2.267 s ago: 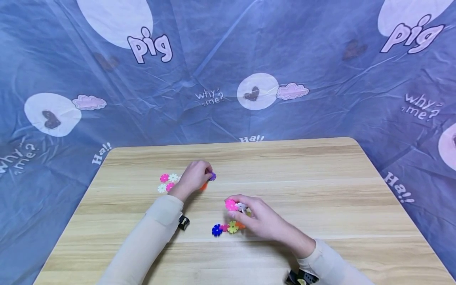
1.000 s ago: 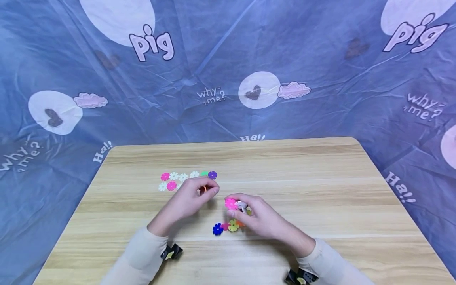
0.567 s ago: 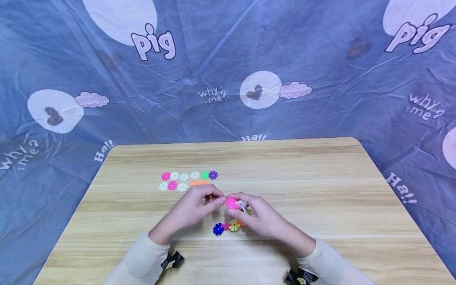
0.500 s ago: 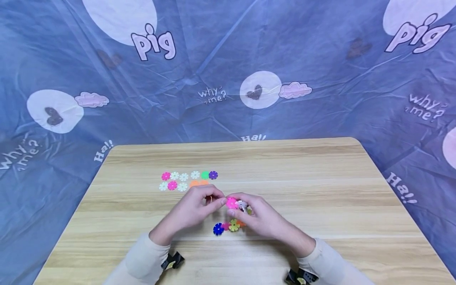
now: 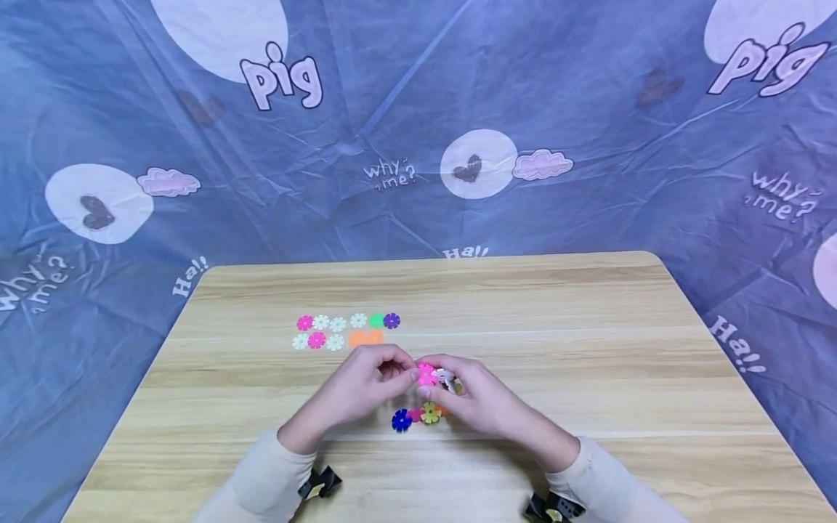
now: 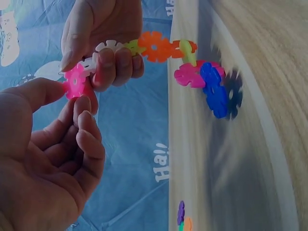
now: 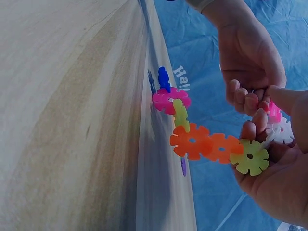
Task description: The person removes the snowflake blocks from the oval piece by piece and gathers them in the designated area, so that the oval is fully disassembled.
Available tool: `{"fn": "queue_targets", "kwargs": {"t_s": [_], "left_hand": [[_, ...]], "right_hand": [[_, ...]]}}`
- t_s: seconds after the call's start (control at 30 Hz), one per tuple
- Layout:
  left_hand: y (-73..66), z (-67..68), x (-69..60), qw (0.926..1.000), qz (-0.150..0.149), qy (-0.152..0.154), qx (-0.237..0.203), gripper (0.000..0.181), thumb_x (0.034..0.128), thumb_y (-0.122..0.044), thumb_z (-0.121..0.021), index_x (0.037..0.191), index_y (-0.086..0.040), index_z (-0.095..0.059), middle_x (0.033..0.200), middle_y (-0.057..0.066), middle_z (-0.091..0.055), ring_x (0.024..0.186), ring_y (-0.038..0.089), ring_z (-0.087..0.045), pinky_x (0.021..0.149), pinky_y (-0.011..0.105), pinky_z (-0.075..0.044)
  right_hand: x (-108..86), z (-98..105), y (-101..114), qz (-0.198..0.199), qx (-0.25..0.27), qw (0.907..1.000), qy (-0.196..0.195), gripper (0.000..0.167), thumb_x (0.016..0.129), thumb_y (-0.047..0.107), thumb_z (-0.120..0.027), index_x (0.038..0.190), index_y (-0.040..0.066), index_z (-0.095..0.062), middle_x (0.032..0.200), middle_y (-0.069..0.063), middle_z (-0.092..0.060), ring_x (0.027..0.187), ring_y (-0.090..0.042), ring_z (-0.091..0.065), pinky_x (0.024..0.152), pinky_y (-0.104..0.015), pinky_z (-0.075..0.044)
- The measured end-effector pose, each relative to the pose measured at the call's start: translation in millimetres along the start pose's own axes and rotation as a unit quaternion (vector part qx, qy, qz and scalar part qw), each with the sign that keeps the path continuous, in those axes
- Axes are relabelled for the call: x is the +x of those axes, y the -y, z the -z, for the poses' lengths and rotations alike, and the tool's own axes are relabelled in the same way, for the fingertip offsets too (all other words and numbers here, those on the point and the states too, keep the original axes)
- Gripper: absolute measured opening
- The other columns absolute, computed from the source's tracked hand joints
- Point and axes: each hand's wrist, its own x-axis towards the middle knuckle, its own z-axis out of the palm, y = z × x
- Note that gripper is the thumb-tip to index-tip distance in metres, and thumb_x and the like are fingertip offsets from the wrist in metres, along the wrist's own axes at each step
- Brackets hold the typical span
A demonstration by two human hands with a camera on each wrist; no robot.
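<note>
My right hand [image 5: 487,399] grips a chain of interlocked plastic snowflake discs by its white discs [image 6: 109,46]. From there the chain runs through yellow-green discs [image 7: 249,156], orange discs [image 7: 191,140] and a magenta disc [image 7: 168,100] to a blue disc [image 5: 402,420], close above the tabletop. At the other end is a bright pink snowflake disc [image 6: 75,81]. My left hand [image 5: 356,385] pinches that pink disc's edge between thumb and fingertips. The two hands almost meet there, and fingers cover part of the white discs.
Behind the left hand, loose snowflake discs lie flat in two rows on the wooden table [image 5: 556,327]: pink [image 5: 304,322], white [image 5: 358,319], green [image 5: 376,320], purple [image 5: 391,320] and orange [image 5: 366,338] ones. A blue printed cloth [image 5: 418,94] hangs beyond the table.
My left hand has come from beside the purple disc back toward me and right, to the pink disc at the chain's end. The right hand has stayed nearly still, still holding the chain.
</note>
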Motion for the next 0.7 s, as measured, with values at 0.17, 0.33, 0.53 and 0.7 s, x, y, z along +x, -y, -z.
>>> {"fn": "queue_targets", "kwargs": {"t_s": [0.17,0.33,0.53,0.7], "left_hand": [[1.2,-2.5,1.0,0.9973,0.053,0.02,-0.047,0.014,0.1006,-0.019,-0.072,0.103,-0.006,-0.077,0.088,0.0,-0.07,0.08,0.012,-0.062,0.071,0.021,-0.055],[3.6,-2.9,1.5,0.9932,0.079,0.024,-0.081,0.015,0.1001,-0.018,-0.072,0.103,-0.004,-0.077,0.09,0.003,-0.071,0.082,0.015,-0.063,0.073,0.022,-0.056],[4.4,-1.3,0.4,0.991,0.092,0.02,-0.095,0.016,0.1002,-0.017,-0.07,0.105,-0.003,-0.076,0.092,0.004,-0.072,0.084,0.017,-0.063,0.074,0.023,-0.056],[4.9,-2.5,0.3,0.9903,0.087,0.024,-0.106,0.016,0.1019,-0.016,-0.069,0.107,-0.001,-0.074,0.095,0.011,-0.073,0.085,0.018,-0.064,0.075,0.022,-0.057]], "right_hand": [[-0.3,0,-1,-0.01,-0.001,0.9999,0.005,0.046,0.105,0.034,-0.07,0.144,0.009,-0.066,0.138,-0.009,-0.074,0.068,0.001,-0.058,0.099,-0.033,-0.06],[-0.3,0,-4,-0.011,-0.007,0.9999,0.001,0.047,0.105,0.037,-0.071,0.143,0.009,-0.067,0.14,-0.007,-0.074,0.104,-0.007,-0.07,0.109,-0.042,-0.058],[-1.1,1,-8,-0.009,-0.011,0.9999,-0.006,0.042,0.104,0.032,-0.072,0.14,0.011,-0.069,0.136,-0.005,-0.075,0.122,-0.021,-0.072,0.11,-0.046,-0.058],[-2.0,1,-11,0.011,-0.021,0.9997,-0.012,0.027,0.107,0.022,-0.068,0.131,0.012,-0.073,0.125,-0.002,-0.079,0.118,-0.021,-0.073,0.107,-0.044,-0.059]]}}
